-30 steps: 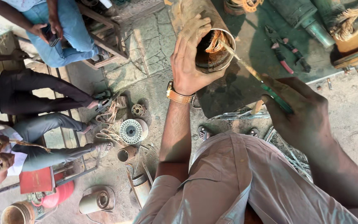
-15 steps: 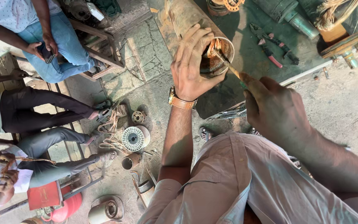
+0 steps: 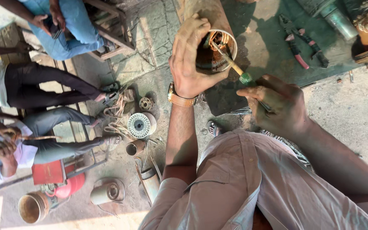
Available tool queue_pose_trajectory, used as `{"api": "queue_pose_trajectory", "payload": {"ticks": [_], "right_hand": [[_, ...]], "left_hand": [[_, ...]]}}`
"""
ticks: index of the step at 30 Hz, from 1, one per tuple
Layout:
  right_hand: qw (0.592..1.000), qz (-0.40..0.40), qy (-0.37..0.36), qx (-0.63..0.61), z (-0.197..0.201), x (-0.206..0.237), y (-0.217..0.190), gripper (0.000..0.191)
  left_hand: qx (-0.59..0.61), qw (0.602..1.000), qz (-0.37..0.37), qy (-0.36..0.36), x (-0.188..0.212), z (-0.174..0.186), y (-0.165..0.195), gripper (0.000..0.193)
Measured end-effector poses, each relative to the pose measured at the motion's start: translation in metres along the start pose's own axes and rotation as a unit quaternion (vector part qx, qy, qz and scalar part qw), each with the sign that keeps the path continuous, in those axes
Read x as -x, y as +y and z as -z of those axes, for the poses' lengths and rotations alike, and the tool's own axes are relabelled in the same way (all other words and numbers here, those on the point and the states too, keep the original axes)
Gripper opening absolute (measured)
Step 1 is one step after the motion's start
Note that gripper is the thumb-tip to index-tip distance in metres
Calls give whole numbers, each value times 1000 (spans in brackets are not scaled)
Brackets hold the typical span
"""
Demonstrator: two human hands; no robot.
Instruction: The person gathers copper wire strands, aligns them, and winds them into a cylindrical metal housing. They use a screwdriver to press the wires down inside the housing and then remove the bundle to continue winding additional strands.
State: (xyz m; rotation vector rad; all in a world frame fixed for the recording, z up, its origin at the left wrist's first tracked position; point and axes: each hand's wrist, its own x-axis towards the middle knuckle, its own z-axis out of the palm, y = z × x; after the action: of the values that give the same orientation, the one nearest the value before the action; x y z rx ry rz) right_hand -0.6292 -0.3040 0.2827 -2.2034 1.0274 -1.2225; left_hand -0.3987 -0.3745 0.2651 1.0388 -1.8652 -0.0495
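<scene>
Left hand (image 3: 191, 55) wraps its fingers tight around the open end of the rusty cylinder (image 3: 211, 32). Right hand (image 3: 277, 104) pinches a green-handled tool (image 3: 235, 68), tip probing the copper windings (image 3: 218, 40) inside.

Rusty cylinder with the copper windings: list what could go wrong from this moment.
1. The left hand grips the rusty cylinder right at its open rim, beside the thin tool poking inside; a slip could jab the fingers.
2. The tool's tip works among the copper windings, so prying could nick or tear the wire.
3. The right hand holds the tool at a slant; if the cylinder rolls, the tool could skid out.
</scene>
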Motion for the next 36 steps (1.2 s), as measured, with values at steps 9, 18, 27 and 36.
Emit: {"api": "queue_pose_trajectory", "payload": {"ticks": [9, 18, 27, 36], "right_hand": [[994, -6, -56, 91, 4, -15, -20, 18], [981, -13, -25, 193, -14, -31, -3, 20], [963, 28, -22, 268, -14, -39, 5, 27], [960, -46, -43, 274, -4, -27, 1, 22]], "left_hand": [[-8, 1000, 19, 5, 5, 0, 4, 91], [-10, 999, 16, -42, 12, -9, 14, 85], [-55, 997, 18, -52, 22, -36, 24, 71], [-29, 997, 6, -75, 14, -45, 18, 89]]}}
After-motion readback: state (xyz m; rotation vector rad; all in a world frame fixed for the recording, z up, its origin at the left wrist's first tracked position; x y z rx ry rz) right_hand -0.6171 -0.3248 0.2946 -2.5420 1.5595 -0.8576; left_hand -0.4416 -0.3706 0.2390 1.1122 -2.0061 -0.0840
